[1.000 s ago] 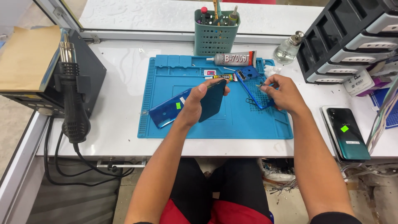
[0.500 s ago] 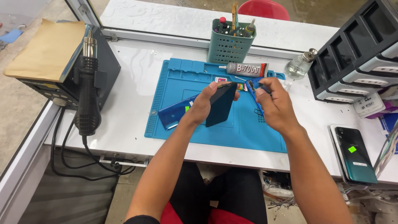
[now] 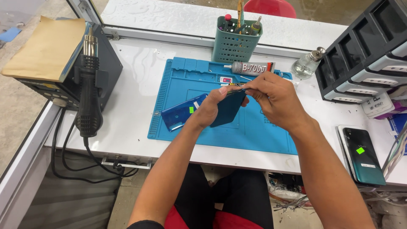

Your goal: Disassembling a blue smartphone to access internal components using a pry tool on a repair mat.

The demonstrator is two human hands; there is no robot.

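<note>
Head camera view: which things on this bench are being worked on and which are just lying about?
In hand:
dark blue phone, gripped by left hand
right hand, pinching at its top edge

Lying about:
blue back cover on blue silicone mat
glue tube
teal tool basket
black hot-air gun
green phone

Two hands are at work, the left hand [image 3: 210, 108] and the right hand [image 3: 273, 99], with one dark phone [image 3: 229, 110] between them. On the bench lie one blue mat [image 3: 263, 135], one blue back cover [image 3: 180, 114], one glue tube [image 3: 250, 67], one green tool basket [image 3: 235, 46], one small glass bottle [image 3: 306, 65], one hot-air gun [image 3: 89, 91] and one second phone [image 3: 362, 154].
</note>
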